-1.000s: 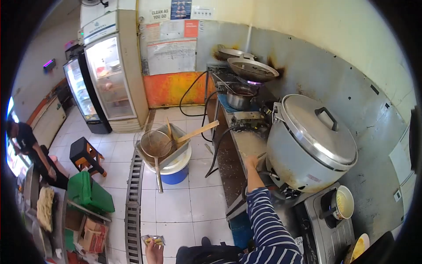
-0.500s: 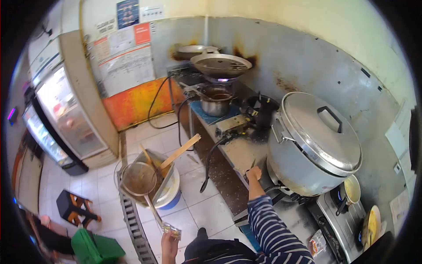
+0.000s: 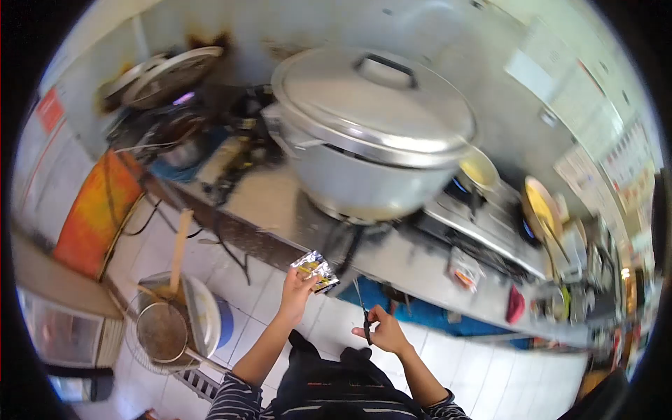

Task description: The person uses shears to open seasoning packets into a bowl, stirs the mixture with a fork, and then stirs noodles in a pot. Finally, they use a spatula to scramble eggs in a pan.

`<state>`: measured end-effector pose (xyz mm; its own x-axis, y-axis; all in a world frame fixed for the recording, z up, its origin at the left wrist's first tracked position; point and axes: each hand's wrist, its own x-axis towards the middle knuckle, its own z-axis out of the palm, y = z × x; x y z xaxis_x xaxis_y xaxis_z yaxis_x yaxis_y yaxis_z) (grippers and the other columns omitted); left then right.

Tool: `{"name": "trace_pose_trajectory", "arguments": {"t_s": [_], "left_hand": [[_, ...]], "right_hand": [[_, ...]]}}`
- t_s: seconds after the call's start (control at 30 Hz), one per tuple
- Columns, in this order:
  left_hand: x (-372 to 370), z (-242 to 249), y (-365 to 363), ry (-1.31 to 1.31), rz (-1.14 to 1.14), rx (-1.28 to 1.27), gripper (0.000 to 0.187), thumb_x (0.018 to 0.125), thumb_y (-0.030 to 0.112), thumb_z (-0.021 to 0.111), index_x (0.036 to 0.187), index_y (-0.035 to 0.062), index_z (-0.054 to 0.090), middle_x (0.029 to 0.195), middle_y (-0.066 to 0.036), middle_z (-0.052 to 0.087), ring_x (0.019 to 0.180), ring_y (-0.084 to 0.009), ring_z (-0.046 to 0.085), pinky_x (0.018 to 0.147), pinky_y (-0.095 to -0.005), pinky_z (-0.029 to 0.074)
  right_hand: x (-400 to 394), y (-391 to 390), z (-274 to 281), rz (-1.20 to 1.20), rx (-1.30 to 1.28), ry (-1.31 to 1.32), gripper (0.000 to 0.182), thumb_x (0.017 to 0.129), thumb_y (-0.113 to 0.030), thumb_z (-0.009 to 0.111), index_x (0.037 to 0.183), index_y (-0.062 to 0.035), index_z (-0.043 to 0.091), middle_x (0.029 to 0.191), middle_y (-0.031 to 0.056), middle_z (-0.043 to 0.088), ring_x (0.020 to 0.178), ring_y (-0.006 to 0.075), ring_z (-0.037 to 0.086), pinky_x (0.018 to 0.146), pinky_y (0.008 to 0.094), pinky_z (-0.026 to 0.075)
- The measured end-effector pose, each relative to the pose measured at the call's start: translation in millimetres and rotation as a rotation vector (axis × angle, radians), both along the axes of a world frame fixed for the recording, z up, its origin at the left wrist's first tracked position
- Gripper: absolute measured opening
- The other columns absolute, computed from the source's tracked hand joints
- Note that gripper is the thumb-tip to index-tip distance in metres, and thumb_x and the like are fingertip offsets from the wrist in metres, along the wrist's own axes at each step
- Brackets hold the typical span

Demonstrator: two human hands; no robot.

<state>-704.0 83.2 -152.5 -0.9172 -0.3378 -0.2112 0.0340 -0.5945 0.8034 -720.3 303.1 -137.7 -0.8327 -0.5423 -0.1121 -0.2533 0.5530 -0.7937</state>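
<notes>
My left hand (image 3: 297, 297) pinches a shiny silver foil sachet (image 3: 318, 271) with yellow-green print, held up in front of the counter edge. A pair of scissors (image 3: 366, 323) with black handles is in my right hand (image 3: 388, 332), the fingers closed round the handles. The thin blades point up and away from me, to the right of the sachet and apart from it. Motion blur hides whether the blades are spread. Both hands are in front of my body, above the tiled floor.
A big lidded metal pot (image 3: 378, 175) stands on the steel counter (image 3: 409, 255). Right of it are a gas stove (image 3: 490, 227) and a pan of yellow food (image 3: 539, 206). At lower left, a strainer (image 3: 162, 332) rests over a bucket (image 3: 225, 323). A wok (image 3: 171, 75) sits at the back left.
My view has turned right. My right hand has come back from the counter beside the big pot with the scissors. My left hand has lifted the sachet, bringing it near the scissors.
</notes>
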Motion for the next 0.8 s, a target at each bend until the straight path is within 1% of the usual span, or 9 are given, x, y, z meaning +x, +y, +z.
{"name": "trace_pose_trajectory", "arguments": {"t_s": [0.1, 0.13, 0.2, 0.23, 0.47, 0.53, 0.6, 0.63, 0.8], "left_hand": [[-22, -16, 90, 0.012, -0.226, 0.007, 0.032, 0.077, -0.002, 0.048, 0.106, 0.0031, 0.036, 0.101, -0.007, 0.049, 0.093, -0.0148, 0.049, 0.079, -0.0274, 0.040], [-26, -20, 125, 0.022, -0.318, -0.004, 0.033, 0.076, -0.003, 0.048, 0.106, 0.0030, 0.036, 0.101, -0.007, 0.049, 0.094, -0.0147, 0.049, 0.080, -0.0273, 0.040], [-28, -19, 196, 0.035, -0.450, 0.066, 0.034, 0.076, -0.004, 0.048, 0.107, 0.0033, 0.036, 0.101, -0.007, 0.049, 0.096, -0.0148, 0.048, 0.081, -0.0276, 0.040], [-26, -17, 233, 0.040, -0.516, 0.079, 0.034, 0.076, -0.004, 0.048, 0.107, 0.0035, 0.035, 0.101, -0.007, 0.049, 0.096, -0.0149, 0.048, 0.081, -0.0278, 0.039], [-10, -31, 459, 0.018, -0.870, 0.147, 0.032, 0.077, -0.005, 0.047, 0.106, 0.0036, 0.035, 0.104, -0.008, 0.048, 0.097, -0.0156, 0.047, 0.083, -0.0267, 0.039], [-9, -28, 506, 0.014, -0.943, 0.184, 0.033, 0.077, -0.005, 0.046, 0.107, 0.0030, 0.034, 0.104, -0.008, 0.047, 0.097, -0.0157, 0.048, 0.082, -0.0260, 0.039], [-11, -27, 549, 0.035, -1.005, 0.208, 0.033, 0.078, -0.005, 0.045, 0.107, 0.0021, 0.033, 0.104, -0.009, 0.047, 0.096, -0.0157, 0.048, 0.081, -0.0259, 0.040], [-13, -25, 566, 0.027, -1.060, 0.215, 0.032, 0.078, -0.006, 0.044, 0.107, 0.0034, 0.034, 0.104, -0.009, 0.047, 0.096, -0.0159, 0.048, 0.082, -0.0261, 0.039], [-40, -28, 643, 0.105, -1.211, 0.130, 0.029, 0.078, -0.003, 0.047, 0.103, 0.0020, 0.035, 0.099, -0.009, 0.049, 0.090, -0.0126, 0.050, 0.075, -0.0217, 0.041]], "right_hand": [[18, 75, 23, -0.147, 0.211, -0.052, 0.054, 0.053, -0.045, 0.073, 0.071, -0.0024, 0.044, 0.061, 0.0084, 0.052, 0.057, 0.0212, 0.052, 0.056, 0.0290, 0.042], [26, 104, 23, -0.211, 0.224, -0.054, 0.054, 0.053, -0.045, 0.073, 0.071, -0.0024, 0.044, 0.061, 0.0084, 0.052, 0.057, 0.0212, 0.052, 0.056, 0.0290, 0.042], [43, 162, 22, -0.348, 0.208, -0.074, 0.060, 0.051, -0.053, 0.070, 0.069, -0.0022, 0.044, 0.059, 0.0091, 0.051, 0.056, 0.0238, 0.053, 0.054, 0.0313, 0.042], [52, 190, 22, -0.405, 0.168, -0.040, 0.059, 0.051, -0.053, 0.070, 0.066, -0.0025, 0.044, 0.056, 0.0084, 0.051, 0.053, 0.0230, 0.052, 0.051, 0.0310, 0.041], [121, 366, 27, -0.859, 0.253, -0.053, 0.055, 0.053, -0.047, 0.072, 0.062, -0.0040, 0.039, 0.048, 0.0059, 0.047, 0.043, 0.0201, 0.047, 0.043, 0.0295, 0.038], [136, 400, 28, -0.967, 0.244, -0.050, 0.054, 0.053, -0.046, 0.072, 0.060, -0.0047, 0.039, 0.046, 0.0057, 0.045, 0.041, 0.0201, 0.045, 0.042, 0.0290, 0.037], [142, 433, 29, -1.068, 0.268, -0.051, 0.052, 0.051, -0.040, 0.075, 0.058, -0.0037, 0.038, 0.046, 0.0043, 0.043, 0.041, 0.0149, 0.039, 0.040, 0.0269, 0.034], [142, 448, 28, -1.106, 0.262, -0.061, 0.053, 0.050, -0.043, 0.075, 0.059, -0.0037, 0.040, 0.046, 0.0040, 0.043, 0.042, 0.0144, 0.040, 0.041, 0.0265, 0.034], [119, 519, 29, -1.148, 0.286, -0.162, 0.054, 0.048, -0.045, 0.075, 0.059, -0.0034, 0.043, 0.048, 0.0031, 0.044, 0.043, 0.0129, 0.041, 0.042, 0.0254, 0.035]]}}
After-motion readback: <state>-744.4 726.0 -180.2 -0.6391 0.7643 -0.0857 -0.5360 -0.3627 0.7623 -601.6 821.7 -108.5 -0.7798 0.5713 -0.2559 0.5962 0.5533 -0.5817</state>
